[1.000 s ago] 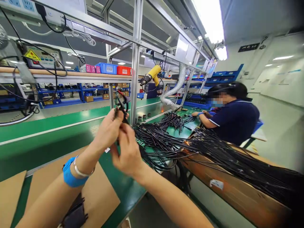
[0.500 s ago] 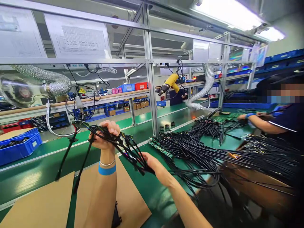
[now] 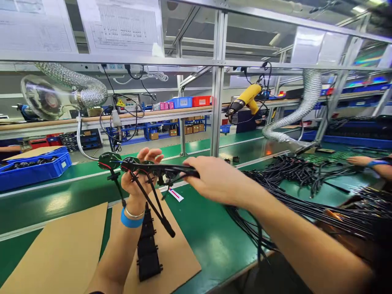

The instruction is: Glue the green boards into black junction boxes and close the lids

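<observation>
My left hand, with a blue band and a bracelet at the wrist, is closed around a string of round circuit boards with black cables; some fingertips show behind the boards. Short black leads hang from the boards, one slanting down below my hand. My right hand grips the bundled black cables at the right end, held level above the bench. Under my left forearm, a row of black square plastic housings lies on a cardboard sheet.
Heaped black cables cover the bench to the right, where a co-worker's hand reaches in. A white-and-red tube lies on the green mat. A yellow heat gun hangs beside the metal post. A blue bin stands at left.
My view has turned right to left across the bench. My right hand has moved from touching the cables to gripping them, and the bundle is now drawn out level. More black housings show.
</observation>
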Motion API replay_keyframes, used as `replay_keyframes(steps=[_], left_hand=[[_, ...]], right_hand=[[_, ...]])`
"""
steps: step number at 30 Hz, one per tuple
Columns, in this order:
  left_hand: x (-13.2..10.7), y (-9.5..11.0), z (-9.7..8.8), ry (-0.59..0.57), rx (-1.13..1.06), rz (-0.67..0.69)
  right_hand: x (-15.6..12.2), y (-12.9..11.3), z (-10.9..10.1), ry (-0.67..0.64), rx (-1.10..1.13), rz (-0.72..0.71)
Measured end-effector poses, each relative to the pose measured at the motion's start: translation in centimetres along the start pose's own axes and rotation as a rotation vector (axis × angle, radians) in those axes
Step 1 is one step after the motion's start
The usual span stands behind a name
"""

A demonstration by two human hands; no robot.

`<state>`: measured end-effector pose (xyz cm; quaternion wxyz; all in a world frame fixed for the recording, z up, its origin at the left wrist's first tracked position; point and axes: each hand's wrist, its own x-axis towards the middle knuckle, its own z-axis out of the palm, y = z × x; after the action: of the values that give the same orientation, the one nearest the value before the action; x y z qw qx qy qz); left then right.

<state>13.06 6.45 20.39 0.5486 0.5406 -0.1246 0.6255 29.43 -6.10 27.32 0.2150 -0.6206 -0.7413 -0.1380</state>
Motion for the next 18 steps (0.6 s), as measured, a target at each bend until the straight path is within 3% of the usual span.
replay_keyframes(steps=[2, 5, 8, 10, 13, 15, 18], left_hand=[[-1.1, 0.6, -2.4, 0.027, 0.018, -0.188], [-3.1, 1.7, -7.1, 0.036, -0.006, -0.419], [-5.1, 3.9, -10.3, 0.055, -0.025, -0.49], [-5.8, 5.5, -10.4, 0.029, -0.043, -0.497], [-5.4, 7.1, -8.2, 0.076, 0.0, -0.515], [-4.4, 6.9, -6.5, 0.207, 0.057, -0.508], [-2.8, 5.0, -4.9, 0.353, 0.081, -0.476]], right_hand=[[1.5, -1.1, -1.2, 0.016, 0.015, -0.009], [2.9, -1.2, -1.7, 0.147, 0.082, 0.049], [3.8, -1.3, -1.1, 0.161, 0.123, 0.109], [4.4, -1.9, -0.4, 0.136, 0.119, 0.138], [4.9, -3.7, 0.7, 0.104, 0.095, 0.149], [4.9, -5.1, 1.2, 0.071, 0.107, 0.129], [4.5, -6.7, 1.7, 0.065, 0.157, 0.083]])
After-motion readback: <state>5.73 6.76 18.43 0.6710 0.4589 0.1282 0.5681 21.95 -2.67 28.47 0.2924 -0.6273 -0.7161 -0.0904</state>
